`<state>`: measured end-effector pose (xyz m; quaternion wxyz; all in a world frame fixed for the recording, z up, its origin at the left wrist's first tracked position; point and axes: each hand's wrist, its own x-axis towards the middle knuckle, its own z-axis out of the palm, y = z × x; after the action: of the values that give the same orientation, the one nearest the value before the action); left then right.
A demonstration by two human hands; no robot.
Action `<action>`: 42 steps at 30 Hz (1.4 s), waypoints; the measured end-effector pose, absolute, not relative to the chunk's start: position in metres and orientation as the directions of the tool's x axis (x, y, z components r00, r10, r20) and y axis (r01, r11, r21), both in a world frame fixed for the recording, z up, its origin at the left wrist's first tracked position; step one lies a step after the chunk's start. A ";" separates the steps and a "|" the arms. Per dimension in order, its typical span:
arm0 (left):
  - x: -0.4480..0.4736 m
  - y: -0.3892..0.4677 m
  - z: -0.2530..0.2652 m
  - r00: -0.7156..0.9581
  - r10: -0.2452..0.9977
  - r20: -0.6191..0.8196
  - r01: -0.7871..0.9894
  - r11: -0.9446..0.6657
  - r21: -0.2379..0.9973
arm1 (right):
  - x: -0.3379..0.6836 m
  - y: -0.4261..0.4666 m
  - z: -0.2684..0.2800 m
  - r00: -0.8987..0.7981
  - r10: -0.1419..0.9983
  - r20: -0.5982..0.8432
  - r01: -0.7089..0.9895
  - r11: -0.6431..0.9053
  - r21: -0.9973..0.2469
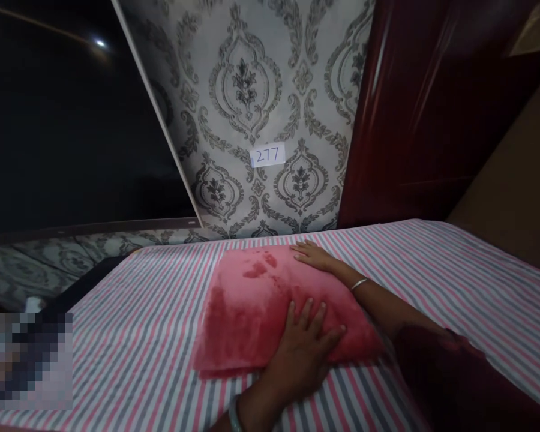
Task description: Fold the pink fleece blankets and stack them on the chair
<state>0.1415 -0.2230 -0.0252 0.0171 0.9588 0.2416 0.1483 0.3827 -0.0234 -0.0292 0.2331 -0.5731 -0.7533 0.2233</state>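
Observation:
A folded pink-red plush cloth (247, 324), like a towel or blanket, lies flat on a striped sheet (139, 336). Its pile shows darker and lighter patches. My left hand (303, 348) rests on the near part of the cloth with its fingers spread. Farther back, my right hand (312, 255) lies flat on the cloth's far right edge, fingers stretched out. Neither hand grips anything. Part of the cloth's right side is hidden under my right forearm.
Behind the striped surface stands a patterned wall with a paper label (268, 155) reading 277. A large dark screen (81, 132) is at the left, a dark red glossy panel (400, 120) at the right. A blurred pixel patch covers the lower left corner.

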 end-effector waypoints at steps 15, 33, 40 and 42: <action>-0.007 -0.173 0.013 -0.034 0.914 0.405 0.627 -0.296 0.720 | 0.407 -0.221 -0.051 0.268 0.963 -0.009 -0.001 -0.009 -1.000; -0.025 -0.152 0.029 0.162 0.946 -0.281 -0.090 0.298 0.950 | 0.335 -0.274 -0.033 0.360 0.912 -0.195 -0.560 0.044 -0.827; -0.004 -0.174 0.056 0.093 0.987 -0.128 -0.247 0.148 0.958 | 0.252 -0.299 -0.044 0.352 0.905 -0.239 -0.838 0.191 -0.511; 0.005 -0.188 0.061 0.126 0.989 -0.076 -0.223 0.103 0.969 | 0.229 -0.299 -0.037 0.264 0.936 -0.234 -0.878 0.132 -0.461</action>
<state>0.0051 -0.1875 0.0606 0.6048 0.4442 0.4310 0.5012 0.2293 -0.2990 -0.0369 0.7503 -0.2626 -0.0554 0.6042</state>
